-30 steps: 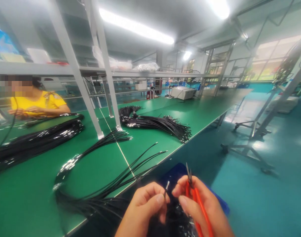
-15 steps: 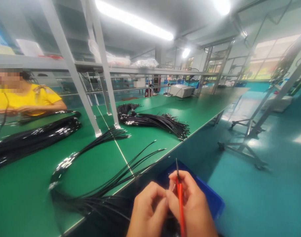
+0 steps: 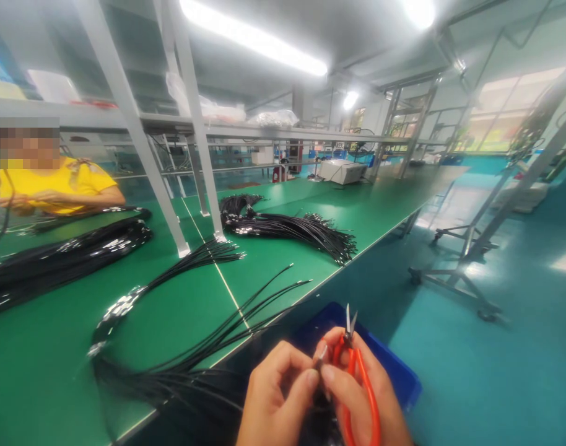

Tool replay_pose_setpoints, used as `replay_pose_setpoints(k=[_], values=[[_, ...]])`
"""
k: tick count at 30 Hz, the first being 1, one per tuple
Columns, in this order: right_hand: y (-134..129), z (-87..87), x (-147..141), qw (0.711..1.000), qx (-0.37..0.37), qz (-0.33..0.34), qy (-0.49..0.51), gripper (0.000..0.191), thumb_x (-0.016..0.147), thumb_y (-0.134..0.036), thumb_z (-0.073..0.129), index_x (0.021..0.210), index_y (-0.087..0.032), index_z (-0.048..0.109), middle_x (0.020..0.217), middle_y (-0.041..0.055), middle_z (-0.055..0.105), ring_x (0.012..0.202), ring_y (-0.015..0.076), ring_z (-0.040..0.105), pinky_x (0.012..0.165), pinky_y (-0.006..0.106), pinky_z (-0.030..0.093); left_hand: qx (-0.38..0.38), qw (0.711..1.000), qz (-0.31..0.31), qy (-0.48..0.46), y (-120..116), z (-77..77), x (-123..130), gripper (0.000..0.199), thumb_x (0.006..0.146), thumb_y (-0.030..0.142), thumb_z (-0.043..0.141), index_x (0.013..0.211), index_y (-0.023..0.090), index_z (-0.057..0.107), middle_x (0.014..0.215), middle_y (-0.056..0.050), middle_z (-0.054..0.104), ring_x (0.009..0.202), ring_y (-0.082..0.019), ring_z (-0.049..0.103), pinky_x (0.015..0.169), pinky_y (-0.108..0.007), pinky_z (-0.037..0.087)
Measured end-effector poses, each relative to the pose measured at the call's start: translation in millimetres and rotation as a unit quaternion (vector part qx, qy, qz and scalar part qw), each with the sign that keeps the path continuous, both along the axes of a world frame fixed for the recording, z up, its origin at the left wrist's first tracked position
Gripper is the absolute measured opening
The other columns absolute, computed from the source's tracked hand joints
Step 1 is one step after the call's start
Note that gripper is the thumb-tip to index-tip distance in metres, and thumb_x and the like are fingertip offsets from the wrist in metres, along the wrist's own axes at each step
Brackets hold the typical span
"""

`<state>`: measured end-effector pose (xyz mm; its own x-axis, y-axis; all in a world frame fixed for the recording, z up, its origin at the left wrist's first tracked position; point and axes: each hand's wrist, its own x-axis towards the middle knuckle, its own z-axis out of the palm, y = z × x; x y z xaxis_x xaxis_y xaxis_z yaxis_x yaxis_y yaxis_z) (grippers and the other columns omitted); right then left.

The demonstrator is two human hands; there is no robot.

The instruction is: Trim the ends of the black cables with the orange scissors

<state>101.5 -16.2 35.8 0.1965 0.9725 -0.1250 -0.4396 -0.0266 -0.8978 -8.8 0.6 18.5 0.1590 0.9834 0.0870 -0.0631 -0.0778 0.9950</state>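
Note:
My left hand (image 3: 280, 393) is closed, its thumb and forefinger pinching the end of a black cable (image 3: 318, 365) whose tip looks pale. In my right hand (image 3: 369, 378) are red-handled scissors (image 3: 367, 393), blades pointing up and slightly apart. The right thumb and fingertips also touch the cable end, close to the left fingertips. Loose black cables (image 3: 185, 375) run from the bench to the lower left of my hands. Below and behind the hands is a blue bin (image 3: 397, 365), partly hidden by them.
On the green bench (image 3: 274, 248) lie a bundle of black cables (image 3: 296, 232) and a thicker bundle (image 3: 69, 260) at left. Grey shelf posts (image 3: 202, 124) rise from the bench. A person in yellow (image 3: 64, 186) sits across it. A wheeled metal stand (image 3: 459, 272) is on the right.
The scissors have turned and opened, so both blades and both handle loops show. The pale cable tip now shows between my fingertips. The person opposite has shifted slightly.

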Motion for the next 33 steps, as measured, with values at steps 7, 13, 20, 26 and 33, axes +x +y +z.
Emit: replay_pose_setpoints(k=[7,13,20,26,33], values=[[0,-1.9,-1,1.000,0.013,-0.012,0.010,0.017,0.067,-0.032,0.072,0.076,-0.022,0.062,0.067,-0.0003,0.056,0.059,0.0157,0.048,0.057,0.027,0.044,0.054,0.997,0.026,0.049,-1,-3.8,2,0.021,0.078,0.031,0.060,0.062,0.018,0.058,0.060,0.000,0.059,0.055,-0.013,0.052,0.054,-0.022,0.040],[2,-12.0,-2,0.998,0.050,-0.010,0.036,0.024,0.062,-0.033,0.073,0.081,-0.023,0.063,0.074,0.0018,0.059,0.069,0.0192,0.053,0.065,0.030,0.046,0.069,0.995,0.048,0.054,-3,-4.4,4,0.021,0.077,0.030,0.060,0.061,0.019,0.055,0.060,0.000,0.057,0.057,-0.014,0.051,0.055,-0.023,0.039],[0,-11.4,-3,0.999,0.018,0.003,0.034,0.022,0.063,-0.031,0.075,0.078,-0.022,0.062,0.073,0.0014,0.060,0.068,0.0183,0.053,0.059,0.027,0.045,-0.015,0.999,0.001,-0.034,-2,0.0,1,0.026,0.074,0.038,0.067,0.062,0.017,0.059,0.057,0.001,0.058,0.054,-0.012,0.051,0.053,-0.021,0.041],[-2,-16.8,2,0.995,-0.024,0.004,0.095,0.030,0.061,-0.029,0.077,0.088,-0.023,0.065,0.078,0.0019,0.065,0.068,0.0166,0.055,0.062,0.026,0.045,-0.106,0.984,-0.071,-0.129,5,-3.3,-3,0.032,0.068,0.044,0.072,0.063,0.016,0.056,0.058,-0.001,0.063,0.048,-0.011,0.050,0.049,-0.021,0.040],[-1,-15.3,29,0.999,-0.011,-0.032,0.014,0.019,0.070,-0.028,0.073,0.087,-0.024,0.066,0.074,0.0019,0.065,0.061,0.0164,0.054,0.063,0.030,0.046,0.191,0.970,0.112,0.097,-4,-4.6,7,0.010,0.076,0.016,0.060,0.067,0.020,0.061,0.063,0.001,0.058,0.058,-0.014,0.055,0.056,-0.022,0.041]])
